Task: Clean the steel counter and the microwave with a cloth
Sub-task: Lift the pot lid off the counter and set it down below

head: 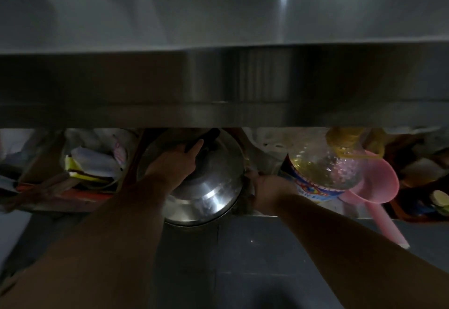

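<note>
The steel counter [218, 17] fills the upper half of the view, and its front edge [218, 85] runs across the middle. Below it, on a dim lower shelf, stands a steel pot with a shiny lid [204, 187]. My left hand [177, 163] lies on the lid with its fingers around the black lid handle [206, 138]. My right hand [262, 187] holds the pot's right side at the rim. No cloth and no microwave are in view.
A clear oil bottle with a yellow cap [325, 167] lies right of the pot beside a pink plastic ladle [379, 187]. A box of papers and packets [92, 165] sits to the left. Dark floor tiles [243, 248] lie below.
</note>
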A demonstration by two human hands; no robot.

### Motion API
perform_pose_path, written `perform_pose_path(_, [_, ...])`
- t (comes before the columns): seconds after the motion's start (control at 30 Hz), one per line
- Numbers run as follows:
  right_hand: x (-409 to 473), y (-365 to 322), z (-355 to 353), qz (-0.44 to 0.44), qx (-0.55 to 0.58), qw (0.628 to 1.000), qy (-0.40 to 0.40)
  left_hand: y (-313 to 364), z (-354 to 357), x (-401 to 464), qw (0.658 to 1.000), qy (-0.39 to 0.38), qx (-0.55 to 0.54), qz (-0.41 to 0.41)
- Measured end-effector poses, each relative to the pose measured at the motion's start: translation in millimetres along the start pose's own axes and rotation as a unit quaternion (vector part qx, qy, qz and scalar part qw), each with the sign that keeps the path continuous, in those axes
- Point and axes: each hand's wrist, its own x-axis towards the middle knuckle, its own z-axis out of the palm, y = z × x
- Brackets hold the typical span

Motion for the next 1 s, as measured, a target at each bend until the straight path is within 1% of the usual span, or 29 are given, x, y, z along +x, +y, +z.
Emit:
perform_pose_path(0.03, [4.4, -1.5, 1.4, -0.007, 0.010, 1.000, 0.010, -0.6, 1.0, 3.3, 0.999, 0.001, -0.032, 0.007])
perform_pose_path(0.07, [8.7, -2.5, 3.4, -0.011, 0.020, 1.000, 0.015, -1.9, 2.8, 7.4, 0.999, 0.014, -0.031, 0.007])
perform_pose_path(0.13, [17.6, -2.8, 7.2, -0.008, 0.032, 0.999, 0.020, -1.4, 0.4, 12.6, 0.999, 0.037, 0.025, 0.002])
perform_pose_path(0.17, [21.1, -2.4, 8.6, -0.003, 0.034, 0.999, 0.021, -3.1, 0.8, 16.2, 0.998, 0.046, 0.031, 0.009])
perform_pose_path(0.27, [24.9, -4.0, 11.9, 0.005, 0.043, 0.999, 0.025, -10.3, 1.9, 22.5, 0.999, 0.033, 0.014, 0.017])
perform_pose_path(0.37, [19.3, -9.4, 13.5, 0.012, 0.042, 0.999, 0.026, -15.1, 6.5, 21.1, 0.996, 0.069, 0.045, 0.028])
perform_pose_path(0.47, [5.6, -14.2, 5.8, 0.025, 0.034, 0.999, 0.008, -9.5, -3.6, 0.8, 0.995, 0.079, 0.041, 0.033])
perform_pose_path(0.57, [-21.7, -21.1, -11.5, 0.047, 0.032, 0.998, -0.024, 3.0, -23.0, -37.6, 0.992, 0.106, 0.046, 0.043])
perform_pose_path(0.63, [-48.7, -26.1, -27.8, 0.060, 0.037, 0.997, -0.036, 12.8, -40.5, -70.1, 0.991, 0.117, 0.031, 0.058])
perform_pose_path(0.67, [-64.6, -28.6, -36.7, 0.068, 0.037, 0.996, -0.038, 16.6, -48.3, -87.6, 0.992, 0.108, 0.022, 0.066])
perform_pose_path(0.73, [-98.1, -34.5, -56.7, 0.085, 0.038, 0.995, -0.041, 23.2, -68.3, -124.6, 0.994, 0.068, -0.012, 0.083])
perform_pose_path(0.83, [-146.4, -43.4, -90.7, 0.116, 0.056, 0.989, -0.068, 34.0, -109.9, -180.1, 0.994, -0.024, -0.041, 0.098])
perform_pose_path(0.93, [-196.2, -56.0, -129.5, 0.140, 0.082, 0.984, -0.080, 40.7, -159.4, -226.8, 0.985, -0.126, -0.046, 0.112])
perform_pose_path(1.0, [-230.4, -66.4, -155.0, 0.145, 0.075, 0.982, -0.095, 40.0, -190.3, -252.7, 0.977, -0.170, -0.050, 0.118])
